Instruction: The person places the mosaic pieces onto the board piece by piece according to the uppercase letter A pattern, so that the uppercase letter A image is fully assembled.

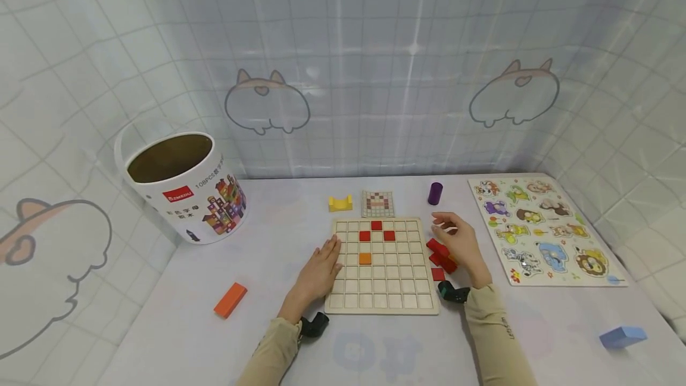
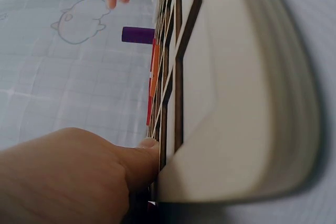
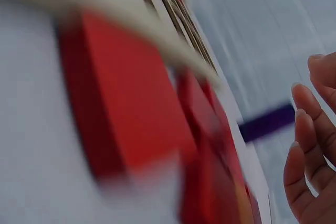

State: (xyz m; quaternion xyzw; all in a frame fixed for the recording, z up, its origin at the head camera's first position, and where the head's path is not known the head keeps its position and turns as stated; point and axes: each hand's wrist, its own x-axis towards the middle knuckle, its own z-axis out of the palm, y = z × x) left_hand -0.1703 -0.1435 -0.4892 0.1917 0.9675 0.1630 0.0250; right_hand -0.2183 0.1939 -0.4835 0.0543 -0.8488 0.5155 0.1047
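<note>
A wooden grid board (image 1: 393, 286) lies on the table, with 3 red tiles (image 1: 377, 226) near its far side and one orange tile (image 1: 365, 258) in its cells. My left hand (image 1: 318, 270) rests along the board's left edge, fingers extended; the left wrist view shows the thumb (image 2: 142, 163) against the rim. Above the right side my right hand (image 1: 460, 243) hovers, fingers loosely bent and holding nothing. Just below it is a pile of red tiles (image 1: 438, 248) with some orange among them. One red tile (image 1: 438, 274) lies flat nearer the front, large and blurred in the right wrist view.
Behind the board are a small pattern card (image 1: 377, 204), a yellow notched block (image 1: 340, 203) and a purple cylinder (image 1: 435, 193). An animal puzzle board (image 1: 560, 279) lies right. A white bucket (image 1: 177, 213), an orange block (image 1: 230, 300) and a blue block (image 1: 623, 337) stand further out.
</note>
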